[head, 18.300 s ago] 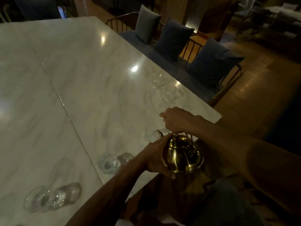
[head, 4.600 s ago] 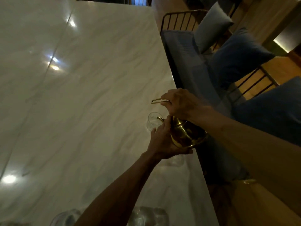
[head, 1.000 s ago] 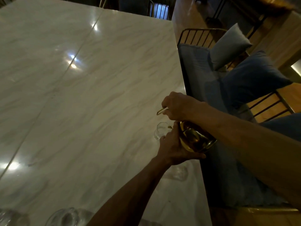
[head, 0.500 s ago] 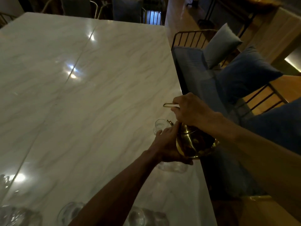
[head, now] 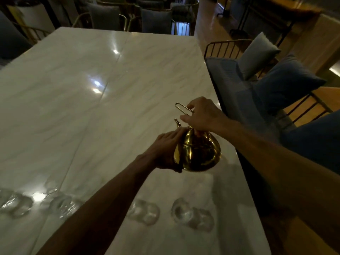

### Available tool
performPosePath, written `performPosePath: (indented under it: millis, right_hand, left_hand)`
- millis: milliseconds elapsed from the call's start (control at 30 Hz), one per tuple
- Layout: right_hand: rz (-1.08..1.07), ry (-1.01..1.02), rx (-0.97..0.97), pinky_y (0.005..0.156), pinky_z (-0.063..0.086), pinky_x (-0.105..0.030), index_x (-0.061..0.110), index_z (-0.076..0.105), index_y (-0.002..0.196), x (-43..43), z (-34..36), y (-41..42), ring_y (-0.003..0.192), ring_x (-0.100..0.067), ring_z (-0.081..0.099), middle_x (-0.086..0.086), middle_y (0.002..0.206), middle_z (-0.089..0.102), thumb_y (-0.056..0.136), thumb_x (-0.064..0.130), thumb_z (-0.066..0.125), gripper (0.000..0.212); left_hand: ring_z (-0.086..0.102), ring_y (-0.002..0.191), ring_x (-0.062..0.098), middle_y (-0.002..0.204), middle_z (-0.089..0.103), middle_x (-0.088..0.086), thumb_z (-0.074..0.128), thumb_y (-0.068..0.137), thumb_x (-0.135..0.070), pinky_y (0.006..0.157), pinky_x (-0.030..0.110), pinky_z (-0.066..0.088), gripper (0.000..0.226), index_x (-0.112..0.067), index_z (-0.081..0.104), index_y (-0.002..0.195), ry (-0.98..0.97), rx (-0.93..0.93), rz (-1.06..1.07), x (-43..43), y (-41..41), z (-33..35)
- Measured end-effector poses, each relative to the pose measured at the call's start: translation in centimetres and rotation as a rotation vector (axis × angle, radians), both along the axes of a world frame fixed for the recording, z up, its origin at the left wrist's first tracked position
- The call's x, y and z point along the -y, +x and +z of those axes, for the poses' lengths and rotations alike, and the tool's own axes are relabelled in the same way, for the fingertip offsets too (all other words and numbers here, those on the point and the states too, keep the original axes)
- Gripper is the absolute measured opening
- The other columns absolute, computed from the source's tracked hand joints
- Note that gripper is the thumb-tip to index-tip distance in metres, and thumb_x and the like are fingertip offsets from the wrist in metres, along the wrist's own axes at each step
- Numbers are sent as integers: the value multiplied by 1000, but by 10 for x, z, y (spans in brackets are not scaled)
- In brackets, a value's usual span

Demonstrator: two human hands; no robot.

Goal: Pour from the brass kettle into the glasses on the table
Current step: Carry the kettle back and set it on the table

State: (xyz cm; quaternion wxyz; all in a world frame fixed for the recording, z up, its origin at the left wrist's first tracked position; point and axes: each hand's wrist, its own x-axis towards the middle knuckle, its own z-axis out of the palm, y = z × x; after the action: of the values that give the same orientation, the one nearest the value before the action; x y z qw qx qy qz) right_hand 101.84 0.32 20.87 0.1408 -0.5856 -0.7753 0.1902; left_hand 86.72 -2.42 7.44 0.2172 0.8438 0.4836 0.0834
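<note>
Left hand point(head: 165, 150) cupped, fingers curled; right hand point(head: 202, 115) closed in fist; both forearms extended forward.

One brass kettle point(head: 199, 153) is in view, with one spout and one looped handle. Two hands hold it: the left hand point(head: 165, 150) and the right hand point(head: 202, 115). One marble bench point(head: 110, 107) carries the glassware. The glasses sit in blurred pairs along its near edge: one pair point(head: 192, 214) at the right, one pair point(head: 144, 211) beside it, and two more blurred clusters point(head: 60, 204) point(head: 14, 204) at the left; the exact glass count there cannot be told. Three cushions point(head: 257, 54) rest on the seat to the right.
</note>
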Motion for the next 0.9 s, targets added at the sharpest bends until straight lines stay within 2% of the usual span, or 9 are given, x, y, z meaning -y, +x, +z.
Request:
performPosePath:
  millis: [67,133,233,333,433,567,767,833,900]
  right_hand:
    - [26,-9,-21,76,53,-28,-2,63,122,14,4,-37,100,-25,69,-17,115,69,88,32,72,49]
    - [63,-4,-39,74,54,-26,-1,65,119,28,9,-76,94,-23,70,-15,109,72,87,33,72,48]
    - [119,13,-51,73,62,-37,-3,72,100,52,20,-140,77,-25,74,-15,88,74,87,29,71,34]
    - [173,46,-60,75,60,-41,-5,73,93,77,28,-208,84,-31,73,-18,90,75,85,26,71,32]
    - [254,53,-95,73,60,-46,-6,73,90,105,35,-278,82,-33,73,-20,88,75,83,24,70,32]
    - [372,54,-144,71,60,-44,-7,73,88,139,39,-369,76,-34,73,-21,82,75,81,24,70,32]
    - [589,21,-183,69,61,-43,-9,72,86,181,31,-482,71,-33,72,-21,79,74,82,23,68,32]
    - [642,1,-198,59,55,-34,-11,72,83,190,25,-517,59,-27,65,-20,71,70,82,23,68,34]
    - [681,-32,-210,55,46,-31,-12,71,80,199,19,-549,56,-27,61,-19,65,64,82,23,68,35]
  left_hand:
    - [13,159,31,174,7,8,96,65,-45,129,51,13,146,-21,-8,165,3,-38,37,21,-37,7]
    - [14,159,31,174,8,7,96,64,-41,129,50,14,145,-20,-7,165,15,-14,85,43,-76,12]
    - [23,156,32,172,17,8,98,62,-38,126,47,21,145,-19,-3,164,42,63,145,78,-136,21]
    - [35,150,30,168,28,7,87,60,-63,119,44,34,138,-32,-2,161,94,217,183,115,-199,28]
    - [41,147,27,166,35,4,74,60,-79,116,48,43,135,-26,5,163,137,256,336,153,-260,33]
    - [45,144,29,163,39,5,72,59,-87,111,53,47,136,-26,10,164,176,250,553,197,-341,31]
    - [51,137,26,157,46,1,76,59,-86,105,51,52,132,-26,17,161,234,203,743,264,-445,25]
    - [49,139,26,158,44,1,78,59,-82,106,51,51,131,-27,17,161,240,187,812,284,-473,23]
    - [46,141,28,160,40,1,80,59,-78,109,52,48,131,-27,16,161,237,161,875,302,-498,20]
